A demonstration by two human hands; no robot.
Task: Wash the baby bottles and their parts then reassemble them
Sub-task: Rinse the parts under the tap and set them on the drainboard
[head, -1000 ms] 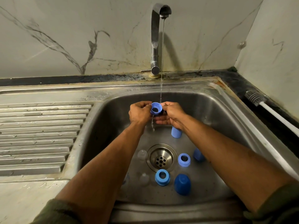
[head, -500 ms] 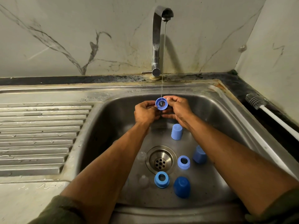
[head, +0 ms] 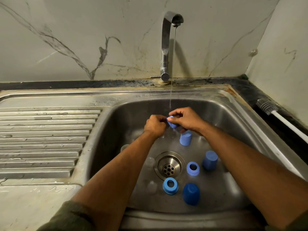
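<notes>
Left hand [head: 155, 125] and right hand [head: 185, 120] both pinch blue ring [head: 170, 123], held under tap [head: 168, 47] stream for rinsing; remaining blue caps [head: 185, 138] and rings wait on sink [head: 233, 114] floor near drain [head: 169, 165]; brush [head: 273, 110] parked on surface, right

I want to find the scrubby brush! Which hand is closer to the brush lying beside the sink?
The right hand. It is over the basin, on the side toward the brush on the counter. The left hand is farther away, on the other side of the blue ring both hands hold.
</notes>
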